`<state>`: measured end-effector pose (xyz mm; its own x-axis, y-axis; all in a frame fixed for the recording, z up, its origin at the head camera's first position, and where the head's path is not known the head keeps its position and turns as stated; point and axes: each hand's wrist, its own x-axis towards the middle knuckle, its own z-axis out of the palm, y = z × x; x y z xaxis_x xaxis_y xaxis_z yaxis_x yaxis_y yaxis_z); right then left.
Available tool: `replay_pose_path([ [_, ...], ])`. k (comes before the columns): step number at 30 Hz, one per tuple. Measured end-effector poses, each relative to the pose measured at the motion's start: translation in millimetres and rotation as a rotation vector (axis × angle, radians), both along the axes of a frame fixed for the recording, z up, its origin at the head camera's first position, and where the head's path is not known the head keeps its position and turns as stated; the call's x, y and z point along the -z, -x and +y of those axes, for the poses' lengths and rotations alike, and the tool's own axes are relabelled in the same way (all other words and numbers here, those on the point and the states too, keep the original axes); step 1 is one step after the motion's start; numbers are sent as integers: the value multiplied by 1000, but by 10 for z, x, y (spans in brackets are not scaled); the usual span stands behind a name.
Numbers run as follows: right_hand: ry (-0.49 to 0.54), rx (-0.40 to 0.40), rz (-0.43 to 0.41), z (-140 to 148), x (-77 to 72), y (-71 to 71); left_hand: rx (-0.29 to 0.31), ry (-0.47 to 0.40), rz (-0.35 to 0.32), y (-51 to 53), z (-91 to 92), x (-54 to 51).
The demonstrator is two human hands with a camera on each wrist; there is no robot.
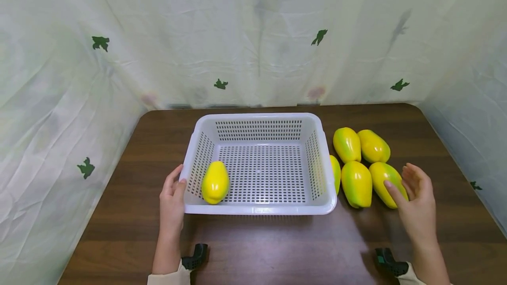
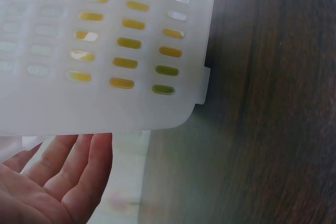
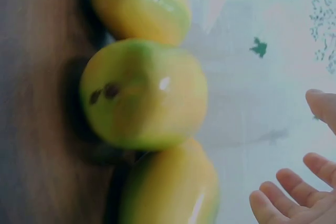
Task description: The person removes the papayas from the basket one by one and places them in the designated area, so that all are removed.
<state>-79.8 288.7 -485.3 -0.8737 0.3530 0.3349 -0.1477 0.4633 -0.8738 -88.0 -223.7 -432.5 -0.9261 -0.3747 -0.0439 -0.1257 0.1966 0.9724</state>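
Observation:
A white perforated plastic basket [image 1: 259,209] sits on the table, one yellow fruit [image 1: 215,183] lying in its left front corner. My left hand [image 1: 172,197] holds the basket's left rim; in the left wrist view its fingers [image 2: 94,171] curl at the rim's edge. To the right of the basket is a group of several glossy yellow-green fruits, shaped like papayas or mangoes. My right hand [image 1: 417,201] is beside the front right fruit [image 1: 386,184], fingers spread and thumb apart. Nothing is held in it. The basket partly hides one fruit [image 1: 336,173].
The dark wood table [image 1: 277,250] has rounded back corners. A pale cloth [image 1: 253,47] with green leaf prints hangs behind it and along both sides. Black devices [image 1: 196,256] are worn at both wrists.

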Motion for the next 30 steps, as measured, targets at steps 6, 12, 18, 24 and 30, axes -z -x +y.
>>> replay_pose_path([
  [6, 35, -10, -27, -297, -428, -10, -6, 3, 2, -9, 4, 0],
  [12, 28, -17, -36, -531, -794, -17, -5, 5, -3, -11, 4, 6],
  [18, -7, -78, -3, -620, -950, 63, -11, 7, 3, -12, 0, 15],
  [24, -63, -114, -3, -733, -1107, 185, -10, 5, 2, -11, -6, 19],
  [30, -95, -175, 26, -858, -1240, 318, -4, 9, -1, -1, -7, 11],
])
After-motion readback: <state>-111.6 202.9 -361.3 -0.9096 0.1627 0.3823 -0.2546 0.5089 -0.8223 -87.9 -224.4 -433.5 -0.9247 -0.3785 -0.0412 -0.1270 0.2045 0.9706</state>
